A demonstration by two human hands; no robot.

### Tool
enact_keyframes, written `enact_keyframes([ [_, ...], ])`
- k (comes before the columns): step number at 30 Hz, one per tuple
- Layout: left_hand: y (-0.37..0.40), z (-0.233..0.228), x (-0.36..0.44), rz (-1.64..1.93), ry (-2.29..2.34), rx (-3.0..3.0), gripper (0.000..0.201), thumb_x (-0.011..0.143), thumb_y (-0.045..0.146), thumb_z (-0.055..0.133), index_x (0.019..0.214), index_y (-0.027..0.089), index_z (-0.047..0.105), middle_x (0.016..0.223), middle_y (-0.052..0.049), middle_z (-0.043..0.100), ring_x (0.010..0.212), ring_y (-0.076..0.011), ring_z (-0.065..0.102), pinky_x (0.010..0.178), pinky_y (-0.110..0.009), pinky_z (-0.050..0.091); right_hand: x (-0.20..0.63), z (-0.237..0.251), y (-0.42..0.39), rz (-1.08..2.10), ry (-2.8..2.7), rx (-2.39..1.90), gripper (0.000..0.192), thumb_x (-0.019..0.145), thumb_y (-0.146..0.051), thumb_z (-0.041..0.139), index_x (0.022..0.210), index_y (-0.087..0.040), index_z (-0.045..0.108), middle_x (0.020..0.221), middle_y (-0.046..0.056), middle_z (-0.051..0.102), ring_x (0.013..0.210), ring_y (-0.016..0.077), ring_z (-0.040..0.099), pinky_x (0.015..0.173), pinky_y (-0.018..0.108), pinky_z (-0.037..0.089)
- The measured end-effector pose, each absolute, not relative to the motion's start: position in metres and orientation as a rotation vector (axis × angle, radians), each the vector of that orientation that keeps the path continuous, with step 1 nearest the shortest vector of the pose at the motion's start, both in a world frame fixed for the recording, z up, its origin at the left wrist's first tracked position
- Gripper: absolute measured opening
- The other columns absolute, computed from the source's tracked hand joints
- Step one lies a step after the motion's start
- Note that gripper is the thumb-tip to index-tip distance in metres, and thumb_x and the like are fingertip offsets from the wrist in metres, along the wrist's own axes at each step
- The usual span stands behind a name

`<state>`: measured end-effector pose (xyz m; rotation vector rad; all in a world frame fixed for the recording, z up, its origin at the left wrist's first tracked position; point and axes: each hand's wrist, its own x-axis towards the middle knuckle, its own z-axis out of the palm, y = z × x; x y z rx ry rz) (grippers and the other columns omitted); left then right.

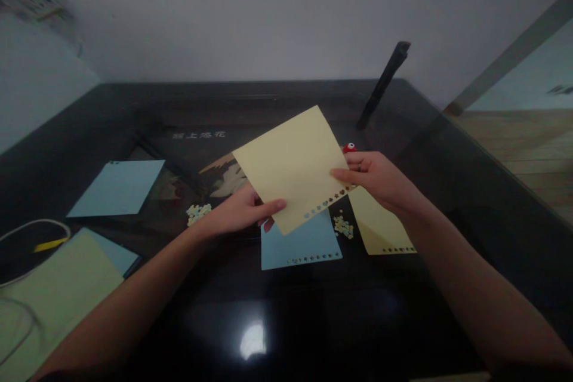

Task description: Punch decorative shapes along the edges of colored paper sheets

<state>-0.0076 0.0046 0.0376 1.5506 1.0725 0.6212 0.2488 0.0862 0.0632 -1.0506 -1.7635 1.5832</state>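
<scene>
Head view: yellow sheet (289,158) held up over middle of glossy black counter (201,322), set askew, one corner toward far edge. Plain, matte, flat, looks uncreased; row of small punched holes along its near-right side, some hearts, one star; left-end holes show light blue, right-end ones dark. Left hand (245,208) pinching sheet near its lower-left corner, thumb on top, fingers under. Right hand (373,178), ring on, gripping right side, thumb on top, fingers behind. Blue sheet (299,246) partly below, punched row facing counter's near edge. Second yellow sheet (378,228) toward right edge, also punched, partly behind right forearm. Confetti pile (344,227) between those two; another confetti heap (197,213) left of left hand. Red object (350,147) behind right hand, mostly hidden, can't identify.
</scene>
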Motion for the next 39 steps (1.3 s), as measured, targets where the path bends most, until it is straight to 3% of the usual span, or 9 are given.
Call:
enact_keyframes([
  [11,0.003,0.026,-0.001,0.371,1.024,1.529,0.040,0.089,0.044,0.048,0.064,0.015,0.058,0.056,0.000,0.056,0.046,-0.0085,0.047,0.049,-0.023,0.040,0.244,0.049,0.095,1.409,-1.888,-1.032,0.026,0.077,-0.044,0.066,0.071,-0.018,0.063,0.067,0.001,0.064,0.061,0.0128,0.056,0.058,0.028,0.046],
  [17,0.011,0.010,0.004,0.702,1.304,1.461,0.047,0.091,0.048,0.039,0.060,0.017,0.055,0.053,0.001,0.051,0.049,-0.0110,0.046,0.053,-0.026,0.038,0.251,0.032,0.111,1.170,-1.964,-1.168,0.029,0.088,-0.043,0.048,0.084,-0.018,0.062,0.074,0.005,0.067,0.058,0.0122,0.058,0.056,0.028,0.047],
  [23,0.012,-0.006,0.014,0.881,1.437,1.419,0.051,0.090,0.051,0.037,0.056,0.018,0.054,0.048,0.002,0.047,0.049,-0.0123,0.046,0.058,-0.028,0.039,0.237,0.003,0.126,0.895,-2.113,-1.223,0.017,0.081,-0.026,0.057,0.093,-0.015,0.064,0.080,0.006,0.067,0.065,0.0161,0.061,0.064,0.032,0.049],
  [28,0.012,-0.016,0.022,0.891,1.420,1.413,0.043,0.088,0.041,0.041,0.053,0.018,0.051,0.047,0.002,0.047,0.046,-0.0115,0.044,0.055,-0.026,0.039,0.216,-0.010,0.150,0.598,-2.185,-1.284,0.029,0.073,-0.014,0.066,0.103,-0.015,0.065,0.096,0.009,0.064,0.081,0.0194,0.057,0.080,0.037,0.044],
  [39,0.015,-0.024,0.023,0.868,1.415,1.444,0.039,0.087,0.037,0.043,0.054,0.018,0.054,0.050,0.000,0.052,0.047,-0.0123,0.049,0.057,-0.027,0.043,0.208,-0.012,0.163,0.608,-2.248,-1.286,0.015,0.068,-0.015,0.070,0.082,-0.016,0.069,0.085,0.005,0.059,0.073,0.0178,0.054,0.075,0.034,0.042],
])
